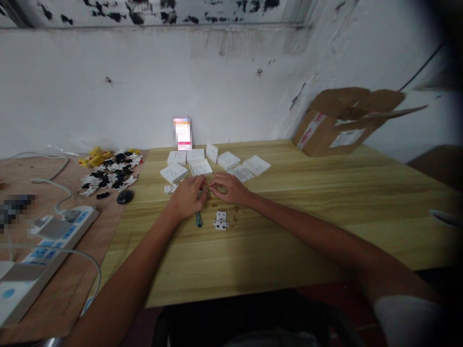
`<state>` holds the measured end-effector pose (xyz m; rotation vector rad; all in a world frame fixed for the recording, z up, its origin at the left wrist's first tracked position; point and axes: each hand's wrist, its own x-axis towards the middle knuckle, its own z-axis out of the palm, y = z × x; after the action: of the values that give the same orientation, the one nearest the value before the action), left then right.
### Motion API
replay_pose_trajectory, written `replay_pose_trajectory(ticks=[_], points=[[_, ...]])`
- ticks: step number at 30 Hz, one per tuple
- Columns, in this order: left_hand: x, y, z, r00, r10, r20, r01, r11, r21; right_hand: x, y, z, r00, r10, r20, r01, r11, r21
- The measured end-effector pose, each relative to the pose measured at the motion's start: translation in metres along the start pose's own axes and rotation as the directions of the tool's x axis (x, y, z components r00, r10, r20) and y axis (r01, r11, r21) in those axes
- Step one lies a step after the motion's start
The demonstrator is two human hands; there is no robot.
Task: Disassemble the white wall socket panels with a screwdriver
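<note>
My left hand and my right hand meet over the middle of the wooden table, fingertips nearly touching. Both are closed in a pinch around a tiny brass-coloured part, too small to make out fully. A dark green handle shows just below my left hand; its other end is hidden by the fingers. Closer to me lies a white socket insert with dark slots. Beside it are several loose brass-coloured pieces. Another white insert lies left of my left hand.
Behind my hands are several white socket plates and a lit phone against the wall. To the left lie a black mouse, a heap of black and white parts and a power strip. A cardboard box stands back right.
</note>
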<state>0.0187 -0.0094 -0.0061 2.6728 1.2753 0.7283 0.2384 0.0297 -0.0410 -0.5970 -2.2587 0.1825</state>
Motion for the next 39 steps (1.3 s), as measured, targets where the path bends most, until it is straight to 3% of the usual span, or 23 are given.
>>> replay_pose_trajectory(ticks=[15, 21, 34, 39], points=[[0.0021, -0.0019, 0.0016, 0.997, 0.042, 0.063, -0.043, 0.999, 0.014, -0.0006, -0.0017, 0.0011, 1.0, -0.015, 0.012, 0.015, 1.0, -0.018], [0.0013, -0.0007, 0.0005, 1.0, 0.015, -0.004, -0.015, 1.0, -0.011, -0.0013, -0.001, 0.0023, 1.0, -0.005, 0.006, 0.005, 1.0, -0.004], [0.0035, -0.0043, 0.0068, 0.998, 0.028, 0.057, -0.031, 0.998, 0.047, -0.0012, -0.0035, 0.0014, 1.0, 0.011, 0.028, -0.01, 1.0, -0.024], [0.0016, -0.0001, 0.0012, 1.0, 0.013, 0.007, -0.013, 1.0, -0.01, -0.0019, -0.002, 0.0013, 0.999, 0.026, 0.021, -0.026, 0.999, -0.019]])
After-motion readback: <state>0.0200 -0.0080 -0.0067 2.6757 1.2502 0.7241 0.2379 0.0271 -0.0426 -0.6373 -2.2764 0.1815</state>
